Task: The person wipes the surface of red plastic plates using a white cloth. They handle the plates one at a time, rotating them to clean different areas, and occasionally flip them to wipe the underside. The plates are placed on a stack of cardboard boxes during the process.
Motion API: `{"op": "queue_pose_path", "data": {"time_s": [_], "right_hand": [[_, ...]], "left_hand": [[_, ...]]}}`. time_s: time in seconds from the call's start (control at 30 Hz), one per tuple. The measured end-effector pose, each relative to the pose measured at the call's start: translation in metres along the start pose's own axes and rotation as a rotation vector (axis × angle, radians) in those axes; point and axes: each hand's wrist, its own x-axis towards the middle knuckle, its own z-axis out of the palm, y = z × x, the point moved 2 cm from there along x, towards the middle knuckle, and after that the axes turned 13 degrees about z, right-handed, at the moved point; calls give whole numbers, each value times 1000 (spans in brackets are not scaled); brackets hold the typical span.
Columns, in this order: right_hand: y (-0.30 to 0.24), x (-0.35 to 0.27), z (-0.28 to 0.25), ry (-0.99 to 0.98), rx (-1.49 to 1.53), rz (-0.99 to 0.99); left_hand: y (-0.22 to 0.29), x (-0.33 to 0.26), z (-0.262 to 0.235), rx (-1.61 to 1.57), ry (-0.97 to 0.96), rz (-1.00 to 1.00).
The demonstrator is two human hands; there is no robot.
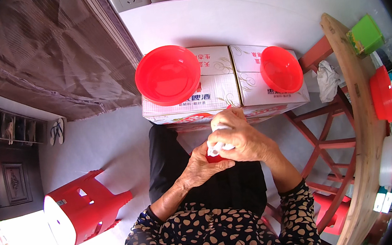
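Observation:
In front of my lap, my two hands meet. My left hand curls round a small red object whose kind I cannot make out, since my fingers cover most of it. My right hand presses a crumpled white cloth or tissue against the top of that red object. Beyond the hands, a large red plastic basin rests on the left of two cardboard cartons. A smaller red basin sits tilted in view on the right carton.
A red plastic stool lies on its side to the left. At the right stands a wooden table with red legs, holding a red bowl and a green box. A white rag hangs beside it. Slippers are by a rack.

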Motion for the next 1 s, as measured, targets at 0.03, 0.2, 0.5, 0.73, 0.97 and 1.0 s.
{"op": "queue_pose_path", "data": {"time_s": [0.03,0.2,0.5,0.73,0.97,1.0], "right_hand": [[-2,-2,4,-11,-27,-4],[-9,-4,0,315,32,44],[40,1,-3,365,537,325],[9,0,9,444,245,204],[-34,-7,27,421,-102,6],[-34,-3,19,428,-104,39]], "left_hand": [[-6,0,-5,-45,-2,-4],[-1,1,-10,-40,109,46],[1,-5,-7,58,79,51],[-7,-4,-16,-24,128,36],[-2,-7,-27,-58,180,181],[-3,-8,-25,-70,152,170]]}}
